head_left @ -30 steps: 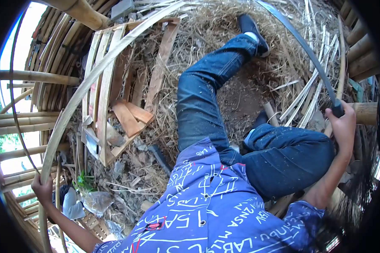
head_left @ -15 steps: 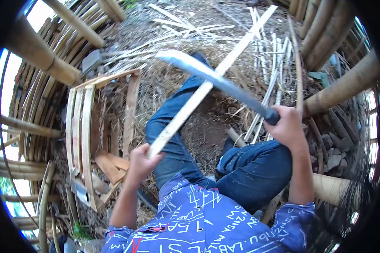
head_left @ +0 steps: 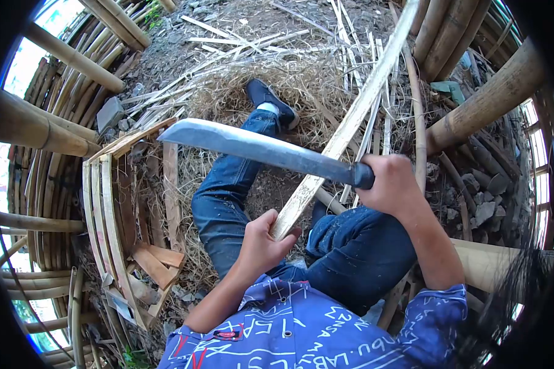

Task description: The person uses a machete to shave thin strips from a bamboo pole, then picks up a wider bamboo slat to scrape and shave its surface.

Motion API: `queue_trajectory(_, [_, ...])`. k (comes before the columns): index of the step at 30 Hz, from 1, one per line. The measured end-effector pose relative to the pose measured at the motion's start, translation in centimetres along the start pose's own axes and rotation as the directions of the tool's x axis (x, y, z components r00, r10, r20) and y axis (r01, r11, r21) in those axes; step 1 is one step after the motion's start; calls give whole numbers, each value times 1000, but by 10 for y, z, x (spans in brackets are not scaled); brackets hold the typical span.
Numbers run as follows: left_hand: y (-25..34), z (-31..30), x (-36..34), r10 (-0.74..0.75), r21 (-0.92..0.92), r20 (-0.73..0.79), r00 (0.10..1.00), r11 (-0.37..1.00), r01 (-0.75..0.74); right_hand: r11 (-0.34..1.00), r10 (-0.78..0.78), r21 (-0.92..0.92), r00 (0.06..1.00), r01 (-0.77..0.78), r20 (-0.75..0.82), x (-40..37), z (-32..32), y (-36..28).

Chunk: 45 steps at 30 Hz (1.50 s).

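Observation:
My left hand [head_left: 264, 245] is closed around the near end of a long, pale, flat bamboo strip [head_left: 366, 101], which slants away to the top right. In my right hand [head_left: 393, 186] is the dark handle of a machete [head_left: 246, 144]. Its broad grey blade reaches leftward with the tip at the far left, and it crosses over the strip a short way beyond my left hand. My legs in blue jeans [head_left: 218, 206] are bent on the ground below the blade.
A slatted wooden crate [head_left: 112, 209] stands at left with wood offcuts [head_left: 157, 261] in it. Shavings and split strips [head_left: 252, 46] litter the ground ahead. Bamboo poles [head_left: 492, 98] frame both sides, and broken stones [head_left: 485, 209] lie at right.
My left hand has moved right with the strip, which now stands steeper. The machete has turned closer to level, its tip swinging down and left. The head view has shifted a little.

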State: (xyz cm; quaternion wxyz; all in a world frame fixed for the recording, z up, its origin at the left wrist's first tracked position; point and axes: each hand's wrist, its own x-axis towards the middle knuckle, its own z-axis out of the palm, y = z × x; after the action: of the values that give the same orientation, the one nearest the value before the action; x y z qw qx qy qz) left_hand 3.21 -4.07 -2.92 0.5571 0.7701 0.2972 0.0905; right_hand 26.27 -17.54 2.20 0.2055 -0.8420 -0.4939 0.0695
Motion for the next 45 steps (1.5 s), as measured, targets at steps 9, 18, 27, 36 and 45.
queue_trajectory(9, [-15, -23, -9, -88, 101, -67, 994, 990, 94, 984, 165, -32, 969, -174, -184, 5, -15, 20])
queue_trajectory(18, [5, -25, 6, 16, 90, -109, 994, 996, -6, 999, 51, 24, 991, -48, -123, -2, -5, 12])
queue_trajectory(27, [26, -2, 10, 52, -53, 24, 998, 997, -50, 1000, -5, -3, 997, 5, -77, -10, -15, 6])
queue_trajectory(36, [35, 7, 4, 53, -66, 122, 991, 997, -45, 974, 145, -151, 979, -167, -144, -34, -37, 15])
queue_trajectory(45, [37, 13, -20, 55, 50, 245, 968, 996, -70, 914, 405, 49, 896, -403, -182, -89, -33, 25])
